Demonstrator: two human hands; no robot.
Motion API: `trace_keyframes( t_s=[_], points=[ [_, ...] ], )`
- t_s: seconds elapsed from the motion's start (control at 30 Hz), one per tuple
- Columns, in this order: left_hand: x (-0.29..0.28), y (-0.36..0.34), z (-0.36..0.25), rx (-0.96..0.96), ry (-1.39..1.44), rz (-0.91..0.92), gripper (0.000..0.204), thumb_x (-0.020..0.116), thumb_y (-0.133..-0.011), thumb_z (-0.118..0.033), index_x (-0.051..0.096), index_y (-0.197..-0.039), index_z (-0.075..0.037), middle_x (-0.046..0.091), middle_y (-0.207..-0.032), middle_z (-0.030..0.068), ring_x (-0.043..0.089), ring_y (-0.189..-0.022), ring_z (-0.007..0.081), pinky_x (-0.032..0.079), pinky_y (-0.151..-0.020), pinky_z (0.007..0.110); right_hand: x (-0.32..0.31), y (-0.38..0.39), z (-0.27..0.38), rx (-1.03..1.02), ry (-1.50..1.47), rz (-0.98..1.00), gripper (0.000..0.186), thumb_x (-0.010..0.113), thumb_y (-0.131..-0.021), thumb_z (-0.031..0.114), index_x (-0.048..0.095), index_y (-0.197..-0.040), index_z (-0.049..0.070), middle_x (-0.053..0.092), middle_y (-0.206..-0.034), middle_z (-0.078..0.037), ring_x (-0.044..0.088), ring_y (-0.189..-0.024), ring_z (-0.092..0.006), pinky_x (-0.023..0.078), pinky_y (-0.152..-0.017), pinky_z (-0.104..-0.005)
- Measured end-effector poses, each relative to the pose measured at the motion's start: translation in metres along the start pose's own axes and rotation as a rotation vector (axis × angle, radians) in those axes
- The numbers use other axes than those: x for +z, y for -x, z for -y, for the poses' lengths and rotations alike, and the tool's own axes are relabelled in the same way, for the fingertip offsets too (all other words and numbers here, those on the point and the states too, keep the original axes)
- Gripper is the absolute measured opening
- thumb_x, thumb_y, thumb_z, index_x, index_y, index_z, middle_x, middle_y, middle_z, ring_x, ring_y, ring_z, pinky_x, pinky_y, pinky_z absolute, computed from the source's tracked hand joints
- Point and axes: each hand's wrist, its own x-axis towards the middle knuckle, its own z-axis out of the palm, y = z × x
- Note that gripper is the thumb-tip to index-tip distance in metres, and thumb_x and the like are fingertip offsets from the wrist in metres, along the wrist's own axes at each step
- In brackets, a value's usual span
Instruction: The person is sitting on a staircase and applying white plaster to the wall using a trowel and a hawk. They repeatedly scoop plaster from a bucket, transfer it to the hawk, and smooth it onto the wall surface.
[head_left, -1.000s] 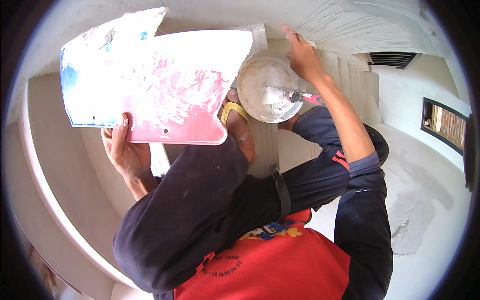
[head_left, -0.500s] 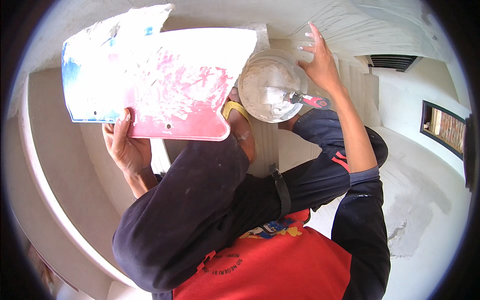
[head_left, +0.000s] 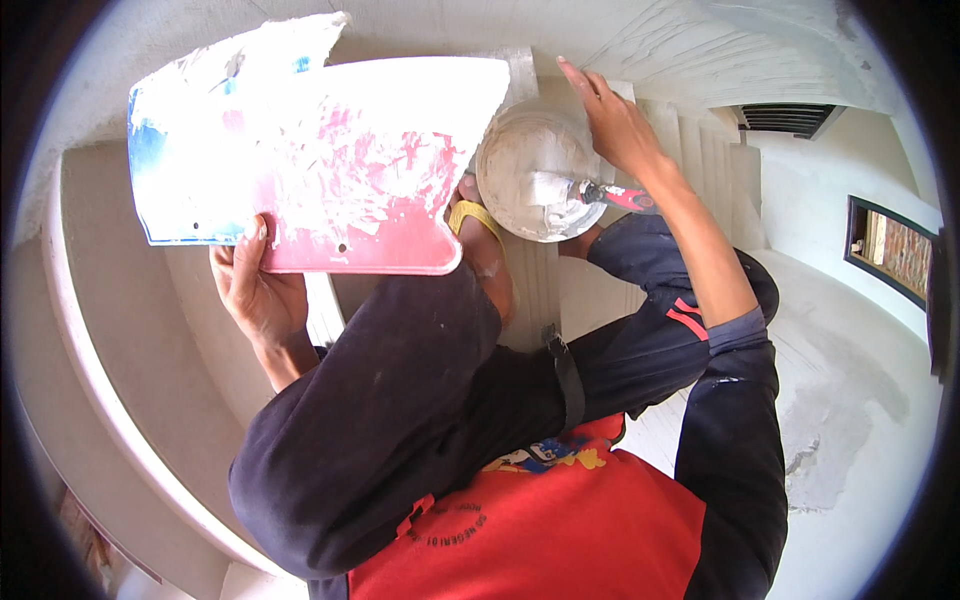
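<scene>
My left hand (head_left: 258, 285) grips the lower edges of two overlapping plastic boards, a blue one (head_left: 152, 175) and a red one (head_left: 385, 235), both heavily smeared with white paste. My right hand (head_left: 620, 125) is raised at the upper rim of a round pail (head_left: 508, 150) of pale paste, fingers stretched out and holding nothing; I cannot tell whether it touches the pail. A scraper with a red and black handle (head_left: 620, 198) lies across the pail, its blade coated in white, just below my right wrist.
I sit with bent legs (head_left: 360, 390) on pale steps (head_left: 690, 170); a foot in a yellow sandal (head_left: 480, 230) is beside the pail. A plastered surface (head_left: 650, 45) runs across the top, with a dark vent (head_left: 785, 120) and a framed opening (head_left: 880, 250) at the right.
The boards in my left hand have risen slightly. My right hand's fingers spread half a second ago and are now closer together, the hand shifted a little left.
</scene>
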Motion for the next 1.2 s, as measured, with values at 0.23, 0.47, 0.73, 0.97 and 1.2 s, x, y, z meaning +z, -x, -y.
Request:
trace_keyframes(
  t_s=[0.23, 0.47, 0.73, 0.97, 1.2],
  points=[
    [0.002, 0.0, 0.002, 0.019, 0.023, 0.054, 0.008, 0.05, -0.087, 0.007, 0.052, -0.094, 0.004, 0.065, -0.095, 0.0202, 0.065, -0.092, 0.0218, 0.054, -0.083, 0.034, 0.004, 0.008, -0.004, -0.068, -0.011, -0.283, 0.081, 0.055, -0.07, -0.014, 0.032, -0.139, 0.022, 0.05, -0.121, -0.013, 0.061, -0.09, -0.035, 0.053, -0.074, -0.042],
    [0.006, 0.001, 0.002, -0.005, 0.023, 0.029, 0.01, 0.051, -0.086, 0.007, 0.053, -0.094, 0.003, 0.065, -0.095, 0.0188, 0.064, -0.092, 0.0209, 0.054, -0.083, 0.033, -0.044, 0.06, -0.01, 0.187, -0.398, -0.423, 0.056, 0.057, -0.076, -0.011, 0.049, -0.127, 0.011, 0.055, -0.122, -0.013, 0.063, -0.099, -0.0285, 0.05, -0.084, -0.0354],
    [0.017, 0.004, 0.016, -0.026, -0.124, -0.063, 0.014, 0.053, -0.084, 0.007, 0.053, -0.097, 0.001, 0.062, -0.094, 0.0124, 0.063, -0.089, 0.0172, 0.051, -0.084, 0.03, -0.039, 0.131, -0.019, 0.462, -0.561, -0.339, 0.046, 0.063, -0.082, 0.004, 0.049, -0.126, 0.003, 0.062, -0.109, -0.017, 0.063, -0.1, -0.0256, 0.049, -0.086, -0.0347],
    [0.024, 0.007, 0.022, -0.116, -0.114, -0.094, 0.023, 0.056, -0.082, 0.007, 0.051, -0.103, 0.001, 0.062, -0.095, 0.0109, 0.062, -0.089, 0.0172, 0.051, -0.083, 0.029, -0.023, 0.121, 0.009, 0.737, -0.718, 0.048, 0.043, 0.066, -0.082, 0.028, 0.058, -0.113, 0.0, 0.065, -0.1, -0.021, 0.063, -0.095, -0.0315, 0.048, -0.081, -0.0355],
    [0.042, 0.016, 0.02, -0.167, -0.094, -0.039, 0.035, 0.058, -0.08, 0.007, 0.047, -0.112, -0.001, 0.061, -0.102, 0.0109, 0.061, -0.094, 0.0181, 0.05, -0.085, 0.032, -0.014, 0.125, 0.005, 0.675, -0.593, -0.159, 0.036, 0.064, -0.083, 0.027, 0.061, -0.106, 0.0, 0.064, -0.101, -0.022, 0.061, -0.096, -0.0348, 0.046, -0.084, -0.0379]
  ],
)
